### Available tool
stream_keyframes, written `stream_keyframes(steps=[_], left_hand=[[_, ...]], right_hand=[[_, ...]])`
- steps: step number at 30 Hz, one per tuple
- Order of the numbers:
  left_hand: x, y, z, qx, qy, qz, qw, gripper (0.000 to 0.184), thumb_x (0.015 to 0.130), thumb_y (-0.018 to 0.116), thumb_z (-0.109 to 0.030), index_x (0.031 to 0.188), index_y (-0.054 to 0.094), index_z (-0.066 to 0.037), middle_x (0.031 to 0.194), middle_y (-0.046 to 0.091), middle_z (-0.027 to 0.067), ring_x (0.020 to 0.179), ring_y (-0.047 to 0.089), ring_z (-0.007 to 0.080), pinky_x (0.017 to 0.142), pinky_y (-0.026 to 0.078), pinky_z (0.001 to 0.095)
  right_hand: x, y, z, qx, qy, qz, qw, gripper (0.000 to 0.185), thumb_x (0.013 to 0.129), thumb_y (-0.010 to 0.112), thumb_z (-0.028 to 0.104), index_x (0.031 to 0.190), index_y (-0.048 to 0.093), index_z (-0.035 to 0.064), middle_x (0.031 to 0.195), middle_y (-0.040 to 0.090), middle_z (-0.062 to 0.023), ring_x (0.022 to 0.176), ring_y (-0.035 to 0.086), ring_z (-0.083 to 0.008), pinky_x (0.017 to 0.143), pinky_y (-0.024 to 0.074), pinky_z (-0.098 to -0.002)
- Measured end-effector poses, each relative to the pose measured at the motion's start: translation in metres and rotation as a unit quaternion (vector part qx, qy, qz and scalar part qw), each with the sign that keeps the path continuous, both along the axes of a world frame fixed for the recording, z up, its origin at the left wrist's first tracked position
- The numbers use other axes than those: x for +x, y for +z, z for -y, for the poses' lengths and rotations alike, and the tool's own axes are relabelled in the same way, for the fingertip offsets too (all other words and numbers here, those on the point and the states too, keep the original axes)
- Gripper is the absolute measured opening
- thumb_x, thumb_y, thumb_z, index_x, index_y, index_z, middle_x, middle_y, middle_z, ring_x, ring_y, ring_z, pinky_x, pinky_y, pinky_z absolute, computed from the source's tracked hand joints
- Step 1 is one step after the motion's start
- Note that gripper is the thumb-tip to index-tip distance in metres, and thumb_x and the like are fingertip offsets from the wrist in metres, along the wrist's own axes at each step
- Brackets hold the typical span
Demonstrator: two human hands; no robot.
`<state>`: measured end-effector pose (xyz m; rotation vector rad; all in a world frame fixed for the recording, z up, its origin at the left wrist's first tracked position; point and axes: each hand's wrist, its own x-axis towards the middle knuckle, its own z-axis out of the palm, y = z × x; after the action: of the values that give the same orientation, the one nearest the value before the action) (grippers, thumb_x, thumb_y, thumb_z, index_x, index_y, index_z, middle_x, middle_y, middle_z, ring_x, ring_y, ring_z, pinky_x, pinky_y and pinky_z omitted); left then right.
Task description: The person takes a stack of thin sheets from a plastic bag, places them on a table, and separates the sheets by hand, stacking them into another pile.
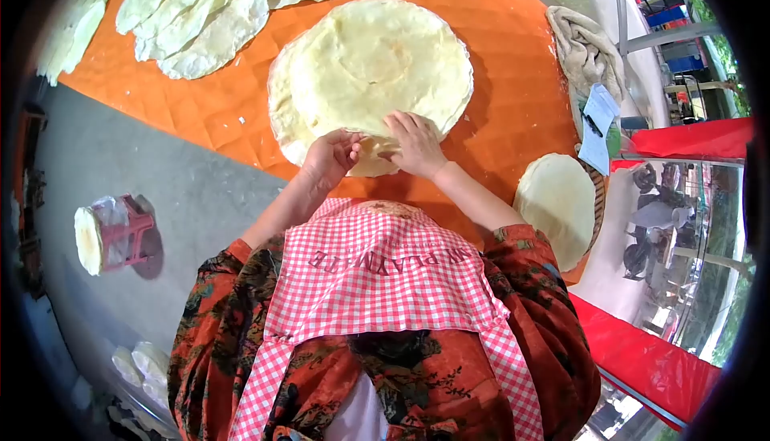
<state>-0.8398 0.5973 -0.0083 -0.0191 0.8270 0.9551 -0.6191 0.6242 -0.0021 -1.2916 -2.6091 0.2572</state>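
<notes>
A stack of thin, round, pale flatbreads (361,64) lies on the orange table cover in front of me. My left hand (330,158) is at the near edge of the stack, fingers curled at the rim of a flatbread. To its right, my right hand (415,146) has its fingers over the top sheet and its thumb lower, at the edge. Between the hands the rim looks slightly raised, and lower layers show beneath it. How firmly either hand grips is hard to see.
More flatbreads (200,12) overlap at the back left of the orange table (513,80). A pale round stack (555,210) rests in a basket at right. A towel (585,48) and blue paper with a pen (597,120) lie along the right edge. A pink stool (138,232) stands on the floor.
</notes>
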Motion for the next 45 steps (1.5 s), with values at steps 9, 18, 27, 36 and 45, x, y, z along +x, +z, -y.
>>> stream_keyframes(steps=[9, 18, 27, 36, 45], left_hand=[[0.023, 0.007, 0.001, 0.068, 0.061, 0.052, 0.994, 0.035, 0.090, 0.048, -0.006, 0.123, 0.038, -0.002, 0.112, 0.060, 0.0205, 0.070, 0.056, 0.0168, 0.064, 0.050, 0.0277], [0.065, 0.009, 0.073, 0.092, 0.195, -0.224, 0.950, 0.045, 0.087, 0.048, 0.004, 0.130, 0.037, 0.006, 0.126, 0.050, 0.0192, 0.102, 0.060, 0.0277, 0.090, 0.052, 0.0356], [0.064, -0.007, 0.053, 0.051, 0.184, -0.306, 0.933, 0.050, 0.087, 0.053, -0.001, 0.132, 0.034, 0.007, 0.123, 0.050, 0.0166, 0.105, 0.057, 0.0257, 0.091, 0.050, 0.0345], [0.051, -0.004, 0.039, 0.023, 0.170, -0.233, 0.957, 0.035, 0.089, 0.051, -0.002, 0.121, 0.040, 0.006, 0.110, 0.056, 0.0177, 0.093, 0.063, 0.0264, 0.080, 0.054, 0.0337], [0.042, -0.001, 0.037, 0.011, 0.091, -0.145, 0.985, 0.009, 0.089, 0.051, -0.004, 0.093, 0.052, 0.004, 0.088, 0.059, 0.0141, 0.075, 0.066, 0.0246, 0.065, 0.056, 0.0311]], right_hand=[[0.007, -0.041, -0.023, 0.032, -0.019, -0.124, 0.992, 0.032, 0.077, 0.059, 0.013, 0.109, 0.058, 0.0053, 0.103, 0.062, -0.0153, 0.100, 0.057, -0.0346, 0.079, 0.0484, -0.0425], [0.018, 0.153, -0.122, 0.183, 0.048, -0.135, 0.973, 0.013, 0.077, 0.049, 0.008, 0.069, 0.058, 0.0046, 0.067, 0.061, -0.0182, 0.063, 0.061, -0.0374, 0.055, 0.0475, -0.0477], [0.022, -0.025, -0.042, 0.045, 0.084, -0.134, 0.986, 0.014, 0.080, 0.047, 0.008, 0.074, 0.060, 0.0074, 0.074, 0.061, -0.0142, 0.072, 0.060, -0.0354, 0.063, 0.0486, -0.0469], [0.023, 0.209, -0.203, 0.100, 0.011, -0.084, 0.991, 0.019, 0.079, 0.051, 0.009, 0.090, 0.067, 0.0057, 0.075, 0.065, -0.0175, 0.067, 0.064, -0.0311, 0.061, 0.0501, -0.0397], [-0.006, 0.075, -0.073, 0.081, 0.070, -0.045, 0.993, 0.010, 0.077, 0.049, 0.007, 0.076, 0.059, 0.0071, 0.074, 0.060, -0.0144, 0.072, 0.060, -0.0358, 0.060, 0.0494, -0.0459]])
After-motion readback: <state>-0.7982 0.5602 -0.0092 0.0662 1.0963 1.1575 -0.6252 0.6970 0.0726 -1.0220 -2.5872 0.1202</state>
